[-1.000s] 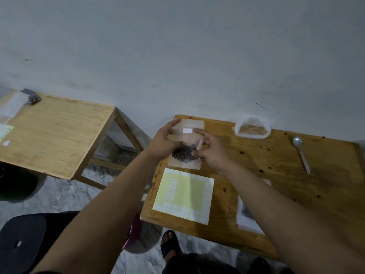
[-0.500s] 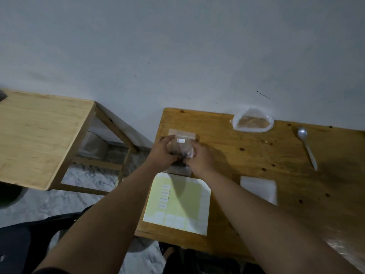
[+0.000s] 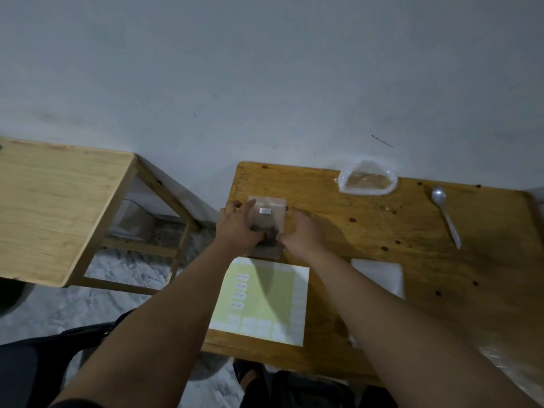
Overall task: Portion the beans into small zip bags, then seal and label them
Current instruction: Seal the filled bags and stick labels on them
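Since one second ago the zip bag (image 3: 267, 214) has come down from its raised position to the tabletop level, and both hands have closed in over its lower half. We note the bag now at the far left part of the wooden table (image 3: 412, 260), just beyond the label sheet (image 3: 260, 301); whether its underside lies fully on the wood we cannot tell. A small white label (image 3: 265, 211) sits on its upper front face. The dark beans (image 3: 266, 231) are gathered low in the bag, partly hidden between the two thumbs. Left hand (image 3: 238, 228) grips the bag's left edge, fingers reaching up along that side. Right hand (image 3: 303, 234) grips the right edge, fingers curled at the side. The label sheet is yellow-green with a white border, four small printed labels in a column at its left. To its right we record a white rectangular stack (image 3: 378, 275), material unclear. At the far edge an open clear plastic bag (image 3: 366, 179) holds something brownish. A white spoon (image 3: 444, 219) lies well apart to the right, bowl toward the wall (image 3: 265, 69). A second, lighter table (image 3: 53, 207) stands to the left, separated by a gap.
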